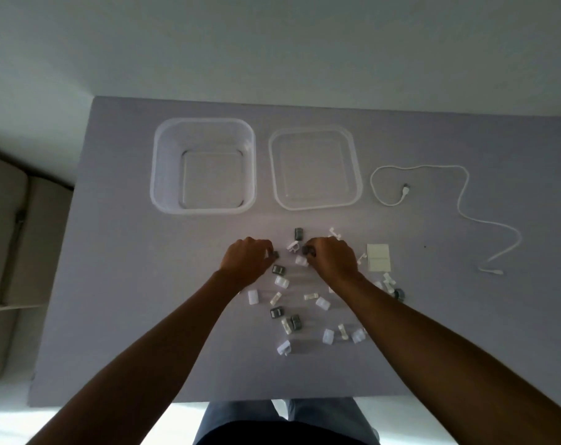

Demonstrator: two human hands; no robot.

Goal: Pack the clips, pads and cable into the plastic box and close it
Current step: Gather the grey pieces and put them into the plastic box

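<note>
Both hands are curled, fingertips down among the scattered clips: the left hand (248,259) pinches a small dark clip (275,254) at its fingertips, and the right hand (332,257) pinches another dark clip (308,250); whether either clip is already off the surface I cannot tell

Going from largest to smallest, the grey table (128,284) carries everything. The clear plastic box (163,194) stands open at the far left of the row with nothing visible inside, and its lid (358,187) lies just beside it to the right. The white cable (463,194) sprawls loose at the far right, well apart from the box. The pale pads (378,257) sit in a flat stack just beside the right hand. The remaining clips, white (253,297) and dark grey (276,313), lie strewn between the forearms and near the hands

By my reading this is the very start of packing: the clips are being gathered and nothing has reached the box. The next move calls for lifting both pinched clips clear of their neighbours, carrying them forward and left over the box rim, and letting go only once they are above the opening. Such small pieces could slip from a fingertip pinch, so a scooped handful may serve better
</note>
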